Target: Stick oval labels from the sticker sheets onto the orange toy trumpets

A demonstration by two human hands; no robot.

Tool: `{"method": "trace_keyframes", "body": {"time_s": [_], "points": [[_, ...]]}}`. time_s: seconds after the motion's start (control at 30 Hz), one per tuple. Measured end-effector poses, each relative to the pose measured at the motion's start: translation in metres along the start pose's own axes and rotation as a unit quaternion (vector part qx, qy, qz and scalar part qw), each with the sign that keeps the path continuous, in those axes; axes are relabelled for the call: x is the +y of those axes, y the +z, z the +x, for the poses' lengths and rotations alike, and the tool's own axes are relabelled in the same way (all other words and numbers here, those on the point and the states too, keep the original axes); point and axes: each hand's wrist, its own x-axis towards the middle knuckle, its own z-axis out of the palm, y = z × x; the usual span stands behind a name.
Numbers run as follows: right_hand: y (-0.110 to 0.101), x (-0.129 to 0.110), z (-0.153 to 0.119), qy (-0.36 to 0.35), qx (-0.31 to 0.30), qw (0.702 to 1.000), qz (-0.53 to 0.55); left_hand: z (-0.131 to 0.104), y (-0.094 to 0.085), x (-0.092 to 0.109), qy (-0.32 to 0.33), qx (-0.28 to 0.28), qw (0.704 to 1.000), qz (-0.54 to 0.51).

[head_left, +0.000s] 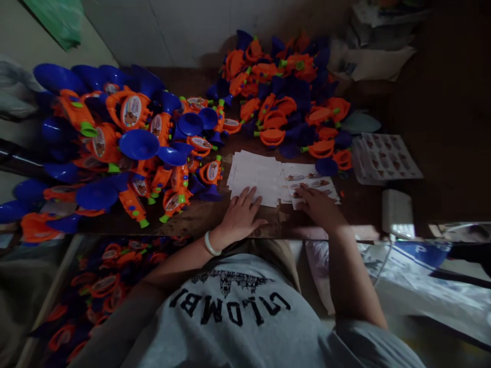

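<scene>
My left hand [241, 214], with a pale bangle [210, 244] at the wrist, lies flat with fingers spread. Its fingertips rest at the lower edge of a pile of white paper sheets [256, 176]. To the right, my right hand [320, 205] reaches over printed sticker sheets [309, 176], its fingers stretched across them; the fingertips are dim. Orange and blue toy trumpets [132, 110] with oval labels are heaped to the left. Behind the sheets lies a second heap of toy trumpets [274, 120], on which I make out no labels.
A stack of sticker sheets [391, 156] lies on a clear plastic box at the right. A white adapter-like box [398, 213] with a cable stands at the table's front edge. More toy trumpets [111, 283] fill a space below the table at left.
</scene>
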Motion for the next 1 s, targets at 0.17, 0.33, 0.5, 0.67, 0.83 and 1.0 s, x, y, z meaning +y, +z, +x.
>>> {"method": "trace_keyframes", "body": {"time_s": [0.17,0.33,0.5,0.67,0.83,1.0], "points": [[-0.004,-0.001,0.004,0.021,-0.014,1.0,-0.009,-0.004,0.003,-0.032,-0.071,0.067,0.995,-0.007],[-0.006,-0.008,0.0,0.006,-0.034,0.999,-0.037,-0.001,0.005,-0.038,-0.092,0.058,0.994,-0.008],[-0.009,-0.006,-0.002,0.023,-0.036,0.997,-0.069,-0.007,0.005,-0.029,-0.067,0.053,0.996,-0.017],[-0.009,0.001,-0.008,-0.008,-0.032,0.998,-0.056,-0.012,0.005,-0.026,-0.008,0.078,0.995,-0.057],[0.0,-0.002,-0.015,-0.05,-0.017,0.994,-0.095,-0.014,0.01,-0.025,0.021,0.091,0.992,-0.085],[-0.001,0.001,-0.015,-0.061,0.001,0.989,-0.138,-0.011,0.012,-0.021,0.052,0.087,0.99,-0.099]]}}
